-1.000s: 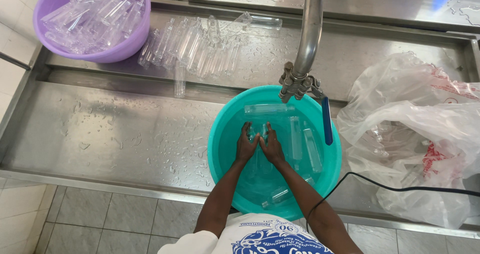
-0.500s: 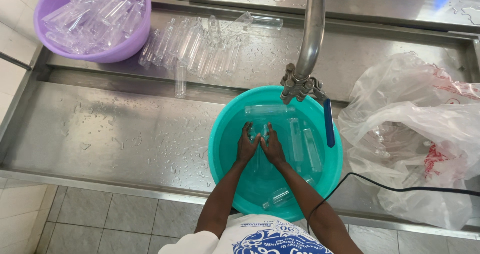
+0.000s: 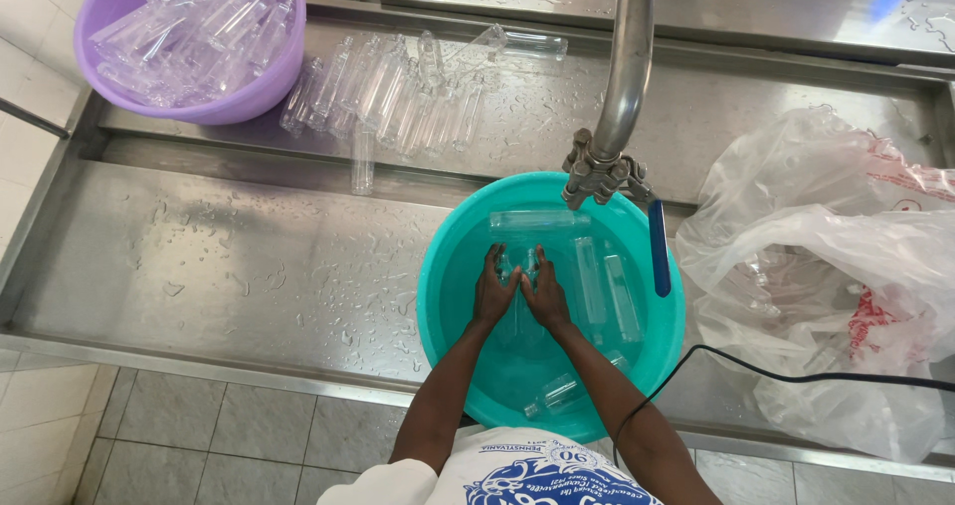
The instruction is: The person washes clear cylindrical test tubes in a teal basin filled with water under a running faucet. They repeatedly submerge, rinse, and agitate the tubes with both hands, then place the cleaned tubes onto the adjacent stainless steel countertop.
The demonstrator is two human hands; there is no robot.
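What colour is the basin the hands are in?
The basin is teal, seen in the head view.

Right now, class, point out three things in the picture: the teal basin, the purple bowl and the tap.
teal basin (image 3: 438, 296), head view: its left rim.
purple bowl (image 3: 249, 102), head view: its outer wall, lower right.
tap (image 3: 629, 67), head view: the middle of its metal pipe.

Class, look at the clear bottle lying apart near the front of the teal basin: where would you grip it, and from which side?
Grip the bottle across its wide body, coming from above: it lies flat, slanted, its narrow neck toward the basin wall.
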